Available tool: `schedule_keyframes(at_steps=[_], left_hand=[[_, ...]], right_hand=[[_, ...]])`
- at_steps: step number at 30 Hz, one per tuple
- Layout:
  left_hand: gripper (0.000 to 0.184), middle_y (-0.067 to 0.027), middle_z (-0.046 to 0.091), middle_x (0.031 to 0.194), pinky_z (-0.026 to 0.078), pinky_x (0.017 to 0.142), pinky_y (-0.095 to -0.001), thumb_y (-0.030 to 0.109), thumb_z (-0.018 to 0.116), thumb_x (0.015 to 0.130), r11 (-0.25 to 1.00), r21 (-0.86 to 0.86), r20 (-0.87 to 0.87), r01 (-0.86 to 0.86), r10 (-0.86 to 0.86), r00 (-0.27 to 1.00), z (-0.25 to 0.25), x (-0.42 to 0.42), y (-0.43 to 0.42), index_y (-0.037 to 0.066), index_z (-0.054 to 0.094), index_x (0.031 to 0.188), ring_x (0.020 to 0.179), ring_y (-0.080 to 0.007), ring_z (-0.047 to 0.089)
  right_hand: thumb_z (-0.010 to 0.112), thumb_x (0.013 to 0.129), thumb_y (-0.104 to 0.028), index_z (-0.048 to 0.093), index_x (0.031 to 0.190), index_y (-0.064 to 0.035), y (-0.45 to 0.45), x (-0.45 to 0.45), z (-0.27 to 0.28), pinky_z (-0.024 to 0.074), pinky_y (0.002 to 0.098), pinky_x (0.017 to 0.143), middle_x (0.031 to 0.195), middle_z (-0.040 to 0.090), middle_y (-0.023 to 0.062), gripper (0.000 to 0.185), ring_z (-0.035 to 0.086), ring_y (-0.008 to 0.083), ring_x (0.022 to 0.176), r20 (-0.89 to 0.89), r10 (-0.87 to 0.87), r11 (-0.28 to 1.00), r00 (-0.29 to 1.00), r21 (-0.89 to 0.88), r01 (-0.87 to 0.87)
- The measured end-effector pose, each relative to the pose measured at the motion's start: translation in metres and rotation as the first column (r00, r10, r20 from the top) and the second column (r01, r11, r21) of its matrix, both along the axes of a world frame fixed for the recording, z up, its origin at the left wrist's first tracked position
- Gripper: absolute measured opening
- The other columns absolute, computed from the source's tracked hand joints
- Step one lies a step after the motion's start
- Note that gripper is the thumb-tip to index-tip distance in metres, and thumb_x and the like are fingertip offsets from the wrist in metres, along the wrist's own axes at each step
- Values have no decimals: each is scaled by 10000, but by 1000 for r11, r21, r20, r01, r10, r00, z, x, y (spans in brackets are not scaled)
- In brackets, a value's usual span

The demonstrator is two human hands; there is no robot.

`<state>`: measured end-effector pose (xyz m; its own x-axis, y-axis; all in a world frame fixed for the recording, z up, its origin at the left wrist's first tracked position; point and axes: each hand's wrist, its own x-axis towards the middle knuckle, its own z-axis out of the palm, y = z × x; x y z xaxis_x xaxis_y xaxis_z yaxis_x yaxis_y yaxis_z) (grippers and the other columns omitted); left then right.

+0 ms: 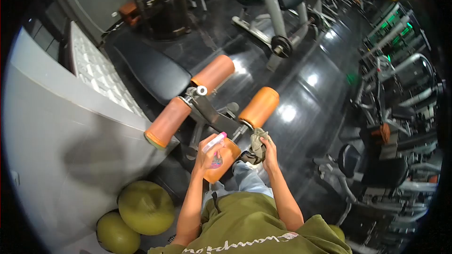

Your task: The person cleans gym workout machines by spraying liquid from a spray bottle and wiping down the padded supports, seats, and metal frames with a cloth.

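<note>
My left hand (205,154) is wrapped round a spray bottle (216,142) with a pink and white trigger head, held above an orange foam roller (222,160). A crumpled grey-green cloth (258,145) is gripped in my right hand (269,154), just beside the metal bar between the rollers. Past it, on the same bar, sits another orange roller (259,107). Two faded orange rollers (168,121) flank the end of the black padded bench (150,68). The fingers of my left hand partly hide the bottle's body.
A white wall (61,127) runs along the left. Two green exercise balls (146,207) lie at lower left. A padded machine with a weight plate (281,46) stands on the dark floor ahead. Several gym machines (376,171) line the right side.
</note>
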<state>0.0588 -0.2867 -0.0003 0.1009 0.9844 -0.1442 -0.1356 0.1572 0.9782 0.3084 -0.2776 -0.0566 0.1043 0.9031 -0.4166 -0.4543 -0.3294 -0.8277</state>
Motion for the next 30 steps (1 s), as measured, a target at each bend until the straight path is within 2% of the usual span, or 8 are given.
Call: schedule_keyframes(at_steps=[3,5,8,11,17,23,26,30], left_hand=[[236,-66,653,813,432,511,-258,214,612,898,995,-20,-27,101,-102,994,6,32,-7,-16,651,934,557,-114,568],[168,-26,642,780,412,503,-241,175,620,895,987,-103,53,126,-121,991,3,59,-11,12,661,884,532,-72,531],[173,-23,647,765,416,481,-243,188,637,909,970,-102,-1,222,-223,975,-21,103,-12,22,663,868,517,-69,530],[184,-28,649,737,420,465,-251,204,649,918,943,-96,-47,318,-324,945,-24,152,-10,29,662,862,500,-70,527],[176,-37,677,748,426,459,-262,192,639,894,876,-159,-136,456,-477,868,-44,287,-2,23,683,900,490,-87,553],[163,-86,681,847,446,479,-263,140,628,893,812,-205,-69,546,-569,820,-77,431,-11,-20,663,891,541,-109,581],[206,-70,645,836,444,498,-269,213,617,914,786,-214,-126,581,-612,781,-90,493,-16,12,653,886,531,-124,568],[200,-50,628,799,430,494,-259,215,633,897,730,-254,-136,635,-677,724,-97,572,-14,20,651,857,527,-114,554]], right_hand=[[589,949,-147,604,1247,-25,-35,39,7,553,309,819,1098,677,68,322,666,161,951,60,-68,994,996,-78,72],[641,924,-144,605,1245,-36,-53,64,10,559,308,789,1080,678,57,341,669,159,913,50,-147,986,988,-77,150],[696,872,-112,611,1232,-25,-79,99,27,554,313,784,1051,684,62,380,678,176,906,144,-182,963,973,-176,206],[676,869,-102,620,1211,-5,-104,146,17,552,322,784,1012,693,69,360,683,184,914,162,-185,940,969,-260,223],[591,900,-139,611,1207,19,-157,251,-15,555,328,853,1086,713,160,347,696,218,957,122,-364,893,923,-234,383],[581,911,-130,589,1206,20,-197,374,-48,576,360,839,1071,710,173,331,708,244,946,-9,-512,827,859,-275,490],[610,905,-144,624,1178,5,-208,427,-59,571,345,816,1033,712,126,311,709,225,896,27,-600,754,799,-312,577],[651,897,-173,665,1166,-16,-212,495,-80,545,323,832,1016,715,76,312,699,190,890,131,-679,654,723,-341,675]])
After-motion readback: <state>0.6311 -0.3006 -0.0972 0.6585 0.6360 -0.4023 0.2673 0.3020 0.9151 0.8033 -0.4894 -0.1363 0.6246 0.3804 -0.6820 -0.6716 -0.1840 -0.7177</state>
